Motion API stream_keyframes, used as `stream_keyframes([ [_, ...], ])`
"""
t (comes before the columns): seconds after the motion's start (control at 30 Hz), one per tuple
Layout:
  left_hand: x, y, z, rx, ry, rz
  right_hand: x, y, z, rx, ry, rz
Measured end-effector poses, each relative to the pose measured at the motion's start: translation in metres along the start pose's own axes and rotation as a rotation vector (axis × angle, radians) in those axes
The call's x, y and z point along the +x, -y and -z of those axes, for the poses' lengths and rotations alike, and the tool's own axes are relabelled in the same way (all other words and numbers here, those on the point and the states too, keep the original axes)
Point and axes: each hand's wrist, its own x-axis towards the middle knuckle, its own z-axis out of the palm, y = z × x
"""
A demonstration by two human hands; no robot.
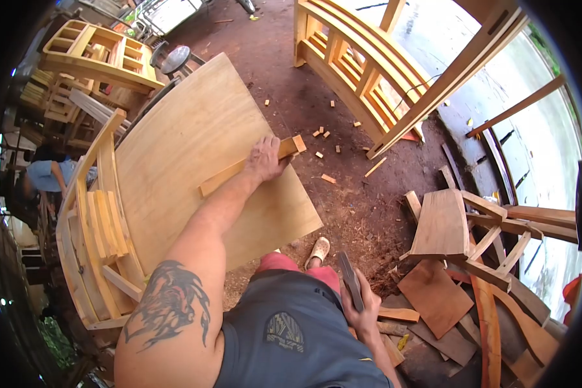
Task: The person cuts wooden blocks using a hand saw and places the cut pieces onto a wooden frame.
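Observation:
My left hand [265, 159] reaches forward, its fingers closed over a short wooden board [223, 179] near one end. The board lies on a large plywood sheet [181, 136], and its far end sticks out past the sheet's edge. Low at my right side, my right hand [365, 302] grips a dark, narrow flat block [350, 282], held upright and clear of the plywood. I cannot make out exactly what kind of tool it is.
Wooden frames [100, 226] stand left of the sheet, with a slatted bench frame [362, 71] at the back. Small offcuts [320, 132] litter the floor. A wooden chair [441, 223] and scrap boards [436, 297] lie at right. Another person [42, 174] is at far left.

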Motion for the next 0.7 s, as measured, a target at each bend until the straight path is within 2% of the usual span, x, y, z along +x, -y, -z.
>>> stream_keyframes([
  [0.13, -0.002, -0.002, -0.001, 0.004, 0.034, 0.000, -0.004, 0.014, 0.009, 0.021, 0.022, -0.001],
  [0.23, 0.001, -0.001, 0.005, -0.037, 0.030, 0.015, 0.080, -0.022, -0.058, 0.019, -0.035, 0.041],
  [0.27, -0.001, -0.002, 0.007, -0.058, 0.031, 0.020, 0.119, -0.030, -0.084, 0.022, -0.104, 0.120],
  [0.4, 0.002, -0.001, 0.009, -0.053, 0.028, 0.015, 0.209, -0.011, -0.124, -0.011, -0.057, 0.046],
  [0.5, -0.001, -0.005, 0.000, -0.065, 0.048, 0.029, 0.200, -0.004, -0.116, 0.043, -0.030, -0.039],
  [0.53, 0.001, -0.004, 0.003, -0.050, 0.044, 0.020, 0.192, -0.004, -0.114, 0.030, -0.061, -0.002],
  [0.6, -0.002, 0.000, 0.004, -0.028, 0.039, 0.006, 0.154, -0.010, -0.107, 0.005, -0.122, 0.044],
  [0.7, 0.004, 0.001, -0.002, -0.018, -0.001, 0.006, 0.087, -0.019, -0.071, 0.044, -0.053, -0.018],
])
